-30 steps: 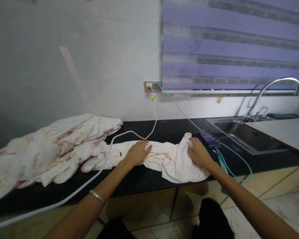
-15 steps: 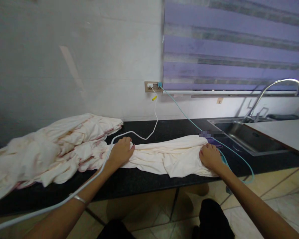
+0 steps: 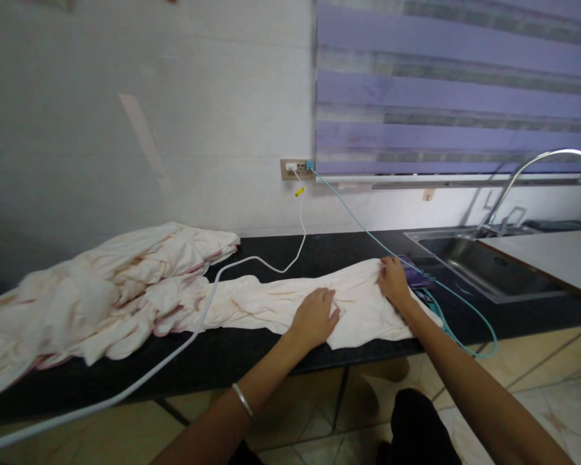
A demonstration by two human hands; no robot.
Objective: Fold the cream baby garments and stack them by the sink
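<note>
A long cream-white cloth [image 3: 275,303] lies along the dark counter, its left part bunched into a large crumpled heap with pinkish edging. My left hand [image 3: 314,316] rests palm down on the flatter stretch, fingers and thumb a little apart on the fabric. At the far right end, my right hand [image 3: 394,282] has its fingers closed on the cloth's upper corner. The fingertips of that hand are partly hidden. Just beyond it sits a purple item [image 3: 416,274] beside coiled teal cord [image 3: 430,300]; what it is I cannot make out.
A white cable [image 3: 259,258] runs from the wall socket [image 3: 297,169] across the cloth toward the lower left. The teal cord also reaches the socket and loops over the counter's [image 3: 281,349] front edge. A steel sink [image 3: 489,268] with a faucet [image 3: 547,155] and white board [image 3: 552,255] is at right.
My left hand has moved right along the cloth, from its middle toward the right end. My right hand has shifted slightly up and left to the upper corner, and the right end lies flatter.
</note>
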